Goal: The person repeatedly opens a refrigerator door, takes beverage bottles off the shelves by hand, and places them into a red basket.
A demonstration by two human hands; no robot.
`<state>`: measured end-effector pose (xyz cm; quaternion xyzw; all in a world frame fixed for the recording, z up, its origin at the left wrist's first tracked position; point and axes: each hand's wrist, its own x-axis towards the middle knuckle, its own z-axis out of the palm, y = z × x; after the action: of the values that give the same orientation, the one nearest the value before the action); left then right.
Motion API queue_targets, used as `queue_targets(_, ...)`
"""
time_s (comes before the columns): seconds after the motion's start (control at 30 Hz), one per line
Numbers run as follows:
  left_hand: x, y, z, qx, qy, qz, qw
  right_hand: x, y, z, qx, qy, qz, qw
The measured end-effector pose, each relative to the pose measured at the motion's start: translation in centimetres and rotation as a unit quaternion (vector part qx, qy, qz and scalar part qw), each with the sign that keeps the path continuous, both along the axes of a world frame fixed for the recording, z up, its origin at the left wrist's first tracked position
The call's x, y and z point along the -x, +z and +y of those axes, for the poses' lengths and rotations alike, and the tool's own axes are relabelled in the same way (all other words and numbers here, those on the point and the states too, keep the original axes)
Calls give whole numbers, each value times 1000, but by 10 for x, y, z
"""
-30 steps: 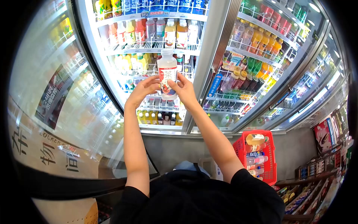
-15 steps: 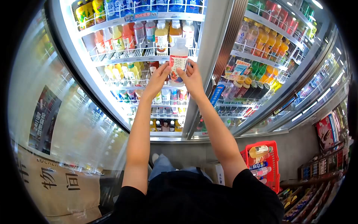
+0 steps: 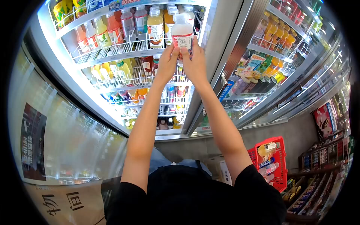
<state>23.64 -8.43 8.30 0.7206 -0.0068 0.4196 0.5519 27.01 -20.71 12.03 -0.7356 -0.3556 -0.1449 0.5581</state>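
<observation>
A tea bottle (image 3: 182, 30) with a white cap, pale contents and a white-and-red label stands upright between my hands, at the height of an upper fridge shelf. My left hand (image 3: 167, 65) grips its lower left side, and my right hand (image 3: 194, 64) grips the lower right, thumbs on the front. My fingers and thumbs cover the bottle's lower part. Right behind it, bottles with amber contents (image 3: 155, 28) stand on the wire shelf (image 3: 112, 52). Reddish and clear bottles (image 3: 114, 27) line the same shelf further left.
The open fridge door (image 3: 80, 138) swings out at my left. A neighbouring glass-fronted cooler (image 3: 262, 56) stands on the right. On the floor to my right is a red basket (image 3: 284, 159) holding several bottles. Snack racks (image 3: 322, 168) stand beyond it, and a carton (image 3: 222, 170) lies near my legs.
The view has shifted and turned, so the shelves sit further left and higher. Both hands have moved up in the view with the tea bottle, still holding it.
</observation>
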Motion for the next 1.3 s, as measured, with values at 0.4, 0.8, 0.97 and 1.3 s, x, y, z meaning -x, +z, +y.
queue_targets(0.4,-58,25,51,-201,86,-84,972,-51,10,49,-48,-6,-3,999)
queue_targets(0.8,-85,33,49,-150,111,-146,972,-82,6,74,-39,-190,-237,952)
queue_targets(0.97,-100,25,43,-157,131,-186,961,-89,-6,79,-151,-100,-129,975)
queue_targets(1.3,-108,11,44,-211,197,-92,953,-99,-31,82,-134,-148,-20,980)
